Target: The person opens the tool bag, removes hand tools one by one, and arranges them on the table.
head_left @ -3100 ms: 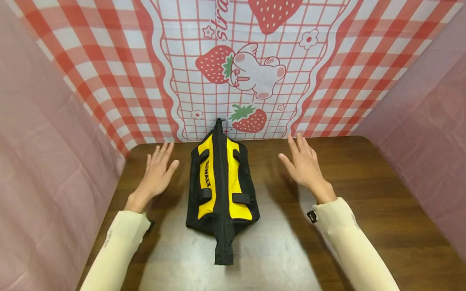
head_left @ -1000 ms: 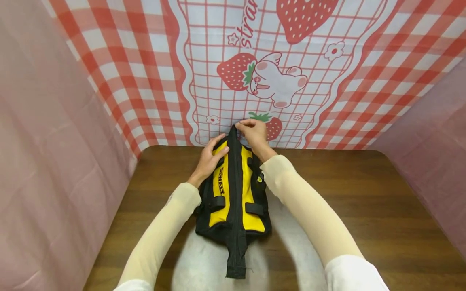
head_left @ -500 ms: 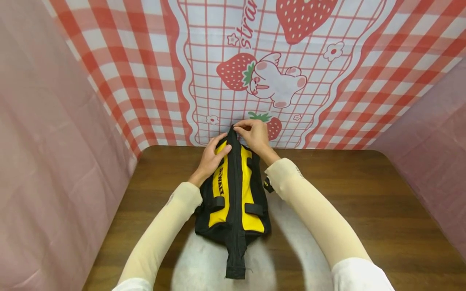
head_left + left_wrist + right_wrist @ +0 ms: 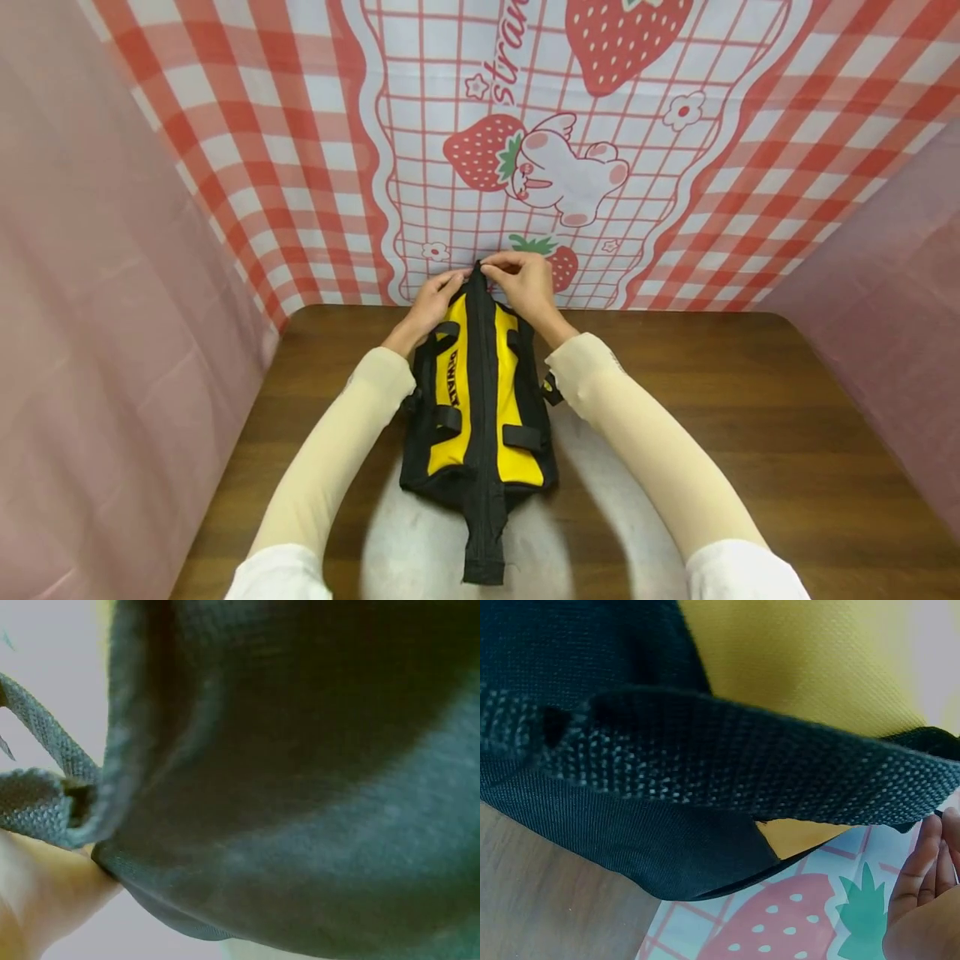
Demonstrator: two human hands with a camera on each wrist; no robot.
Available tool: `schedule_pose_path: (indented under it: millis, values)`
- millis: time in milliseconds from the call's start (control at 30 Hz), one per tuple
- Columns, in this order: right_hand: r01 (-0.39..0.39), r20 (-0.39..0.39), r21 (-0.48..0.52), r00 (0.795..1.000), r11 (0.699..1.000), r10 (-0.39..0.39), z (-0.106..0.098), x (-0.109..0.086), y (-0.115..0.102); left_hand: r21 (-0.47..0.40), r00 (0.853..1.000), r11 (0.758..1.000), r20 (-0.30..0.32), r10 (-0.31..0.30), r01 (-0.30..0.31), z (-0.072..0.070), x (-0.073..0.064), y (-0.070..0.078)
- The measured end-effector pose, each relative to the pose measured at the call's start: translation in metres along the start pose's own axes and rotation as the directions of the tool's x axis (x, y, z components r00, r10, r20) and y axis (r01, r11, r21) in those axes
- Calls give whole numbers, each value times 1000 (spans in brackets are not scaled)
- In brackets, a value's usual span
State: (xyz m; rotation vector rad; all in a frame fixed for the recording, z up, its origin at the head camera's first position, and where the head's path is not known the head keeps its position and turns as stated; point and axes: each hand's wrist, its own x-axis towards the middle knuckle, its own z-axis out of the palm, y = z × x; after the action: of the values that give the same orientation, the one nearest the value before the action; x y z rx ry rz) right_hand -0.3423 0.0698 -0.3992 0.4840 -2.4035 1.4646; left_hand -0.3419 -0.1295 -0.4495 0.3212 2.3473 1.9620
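Observation:
A black and yellow DeWalt zippered tool bag lies lengthwise on the table, its zip running along the top. My right hand pinches the zipper pull at the far tip; the pull itself is mostly covered by the fingertips. Beside that tip, my left hand grips the bag's far left end between thumb and fingers. Black fabric fills most of the left wrist view, with part of the left hand low at the side. In the right wrist view, a black strap handle crosses in front, and the right hand's fingers show at the edge.
Behind the bag's far end hangs a red checked cloth with strawberry prints, close to both hands. Pink curtains stand at the sides. A loose zipper tail points toward me on the wooden table.
Both hands came in from beside the bag to its far end. The right took the zipper pull; the left lately slid from the bag's upper side forward to its far end and gripped there.

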Motion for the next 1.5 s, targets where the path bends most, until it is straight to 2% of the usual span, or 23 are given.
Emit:
schedule_pose_path:
  millis: [300,567,733,900,1233,1500]
  values:
    - [5,-12,103,1000,995,-3,-1,-4,0,-28,1000,1000,29,1,0,5,8,4]
    - [-26,-3,173,1000,984,27,-1,-8,3,-14,1000,1000,6,6,-6,8,7,-2]
    - [-24,-8,191,1000,981,26,-1,-9,4,24,998,998,-38,54,-53,10,8,-4]
    - [-29,-5,219,1000,975,30,-2,-11,3,67,987,991,-99,123,-117,14,8,-5]
    - [-39,17,213,999,976,36,-5,-14,2,103,965,986,-215,148,-128,18,8,-6]
    - [-35,24,193,999,981,31,-7,-18,1,104,947,982,-265,180,-158,19,8,-8]
